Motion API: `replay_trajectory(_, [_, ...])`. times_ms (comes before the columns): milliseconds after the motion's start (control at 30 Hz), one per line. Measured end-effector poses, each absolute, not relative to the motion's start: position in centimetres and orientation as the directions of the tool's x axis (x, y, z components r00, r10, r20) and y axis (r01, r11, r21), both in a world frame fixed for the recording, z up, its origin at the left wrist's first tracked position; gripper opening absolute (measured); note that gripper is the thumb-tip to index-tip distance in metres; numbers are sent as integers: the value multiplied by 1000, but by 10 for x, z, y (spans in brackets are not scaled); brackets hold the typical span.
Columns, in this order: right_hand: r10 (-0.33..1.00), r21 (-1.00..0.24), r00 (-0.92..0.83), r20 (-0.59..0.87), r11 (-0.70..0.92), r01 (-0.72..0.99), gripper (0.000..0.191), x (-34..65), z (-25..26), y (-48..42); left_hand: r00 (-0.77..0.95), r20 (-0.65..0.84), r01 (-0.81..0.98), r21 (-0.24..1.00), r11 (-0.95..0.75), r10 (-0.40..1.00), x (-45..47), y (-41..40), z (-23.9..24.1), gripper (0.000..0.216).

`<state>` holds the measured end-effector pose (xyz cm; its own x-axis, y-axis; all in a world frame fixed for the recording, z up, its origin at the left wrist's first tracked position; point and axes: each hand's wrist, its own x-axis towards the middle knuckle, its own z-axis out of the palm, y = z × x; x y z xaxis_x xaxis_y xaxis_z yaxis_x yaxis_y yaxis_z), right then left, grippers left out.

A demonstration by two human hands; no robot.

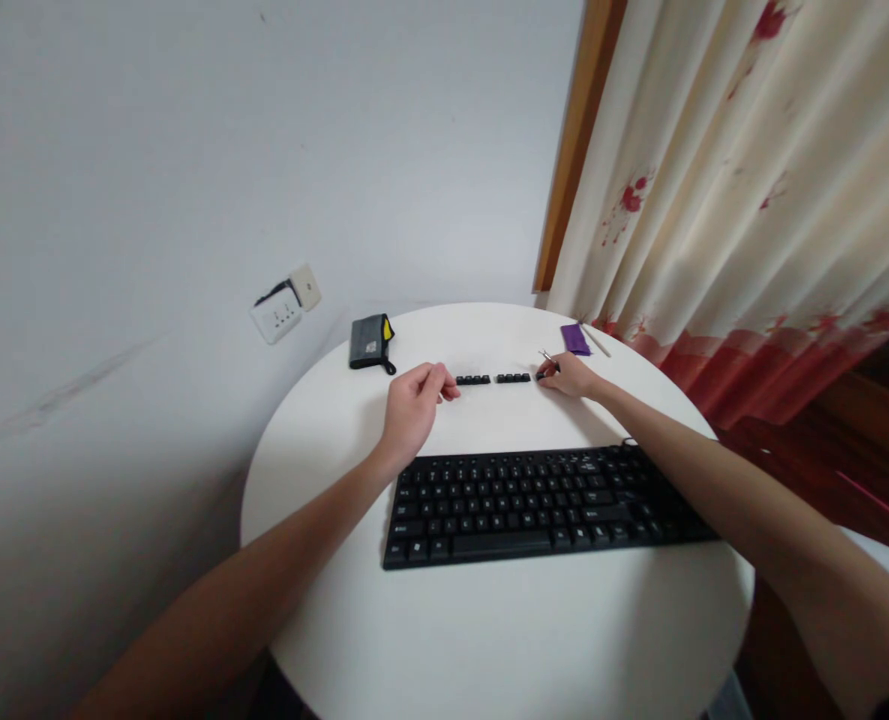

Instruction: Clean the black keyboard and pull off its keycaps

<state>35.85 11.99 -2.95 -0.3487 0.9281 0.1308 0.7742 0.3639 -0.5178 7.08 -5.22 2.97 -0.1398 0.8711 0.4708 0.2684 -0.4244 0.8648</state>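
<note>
A black keyboard [541, 503] lies on the round white table [489, 640] in front of me. Beyond it, two short rows of loose black keycaps [493, 379] sit in a line. My left hand [414, 402] rests on the table at the left end of that line, fingers curled and pinched, its tips touching the table beside the first keycaps. My right hand [570, 377] is at the right end, closed around a thin metal tool [547, 358] whose tip points up and left, with a dark keycap at its fingertips.
A grey pouch with a yellow tab [370, 342] lies at the table's far left edge. A purple item [576, 339] and a thin stick lie at the far right. A wall socket [285, 305] is on the white wall; a floral curtain [751, 200] hangs on the right.
</note>
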Motion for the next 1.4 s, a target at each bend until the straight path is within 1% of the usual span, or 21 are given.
replay_trajectory(367, [922,-531,-365,127,374,760,20,358,-30,120,-124,452,217,881,-420,883,71,-52,29,35])
replay_trajectory(467, [921,-548,-363,141,378,746,27,360,-26,118,-130,446,216,885,-413,886,70,-52,28,35])
replay_trajectory(567, [928,-558,-313,202,371,743,37,363,-13,115,-137,446,217,885,-412,885,70,-53,29,36])
replay_trajectory(633, [928,-577,-225,296,361,733,31,365,1,110,-140,445,226,884,-409,884,70,-53,29,36])
replay_trajectory(700, [912,-643,-113,395,363,675,26,366,18,101,-140,444,238,883,-405,885,70,-53,29,36])
replay_trajectory(767, [898,-740,-23,439,376,557,37,366,34,88,-135,443,245,881,-404,886,71,-54,29,36])
replay_trajectory(833, [896,-806,19,443,390,445,49,366,48,72,-130,443,246,881,-404,887,72,-54,29,36])
replay_trajectory(867, [892,-821,26,452,404,404,52,366,53,63,-129,443,246,881,-404,887,72,-54,29,36])
replay_trajectory(933, [873,-811,5,488,452,372,58,368,60,44,-127,444,250,880,-405,887,73,-54,29,37])
replay_trajectory(1033, [817,-740,-21,577,533,410,61,373,65,16,-117,448,257,876,-408,887,74,-54,30,37])
replay_trajectory(1133, [790,-679,-5,613,531,507,61,381,64,-9,-108,450,261,873,-412,887,75,-56,31,36])
replay_trajectory(1267, [836,-677,52,546,404,615,61,394,52,-35,-109,449,269,872,-409,887,76,-57,31,35])
replay_trajectory(1400, [897,-721,82,435,292,629,50,408,31,-47,-100,445,292,868,-401,890,77,-56,29,34])
